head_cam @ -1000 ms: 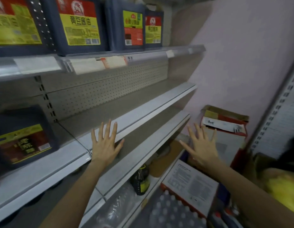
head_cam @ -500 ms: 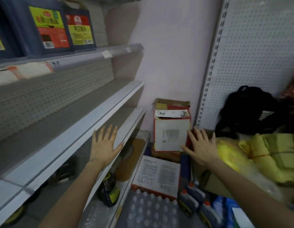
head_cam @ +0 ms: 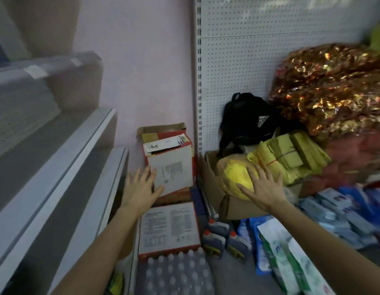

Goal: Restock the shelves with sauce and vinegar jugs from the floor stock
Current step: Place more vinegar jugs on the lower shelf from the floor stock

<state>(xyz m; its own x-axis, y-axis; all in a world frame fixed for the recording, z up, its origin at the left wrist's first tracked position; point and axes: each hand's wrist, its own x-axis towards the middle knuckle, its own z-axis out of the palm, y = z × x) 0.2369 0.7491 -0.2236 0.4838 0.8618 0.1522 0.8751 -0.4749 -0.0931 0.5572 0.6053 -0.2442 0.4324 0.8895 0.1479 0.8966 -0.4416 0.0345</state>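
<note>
A pale pink wall (head_cam: 142, 60) and a white pegboard panel (head_cam: 270, 39) are seen from the head camera, with bare grey metal shelves (head_cam: 63, 167) at the left. On the floor, three dark sauce jugs with orange caps (head_cam: 224, 241) stand beside a red-edged cardboard box (head_cam: 170, 228); their labels are too blurred to read. The left hand (head_cam: 140, 190) and right hand (head_cam: 263, 186) are spread open, fingers splayed, with nothing grasped. A black backpack (head_cam: 246, 120) is propped against the pegboard.

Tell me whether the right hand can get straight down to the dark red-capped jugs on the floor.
Probably yes. The right hand is open and empty, and the dark red-capped jugs stand uncovered below it, between the flat white printed carton and the blue-and-white plastic packs; nothing lies across their caps.
</note>
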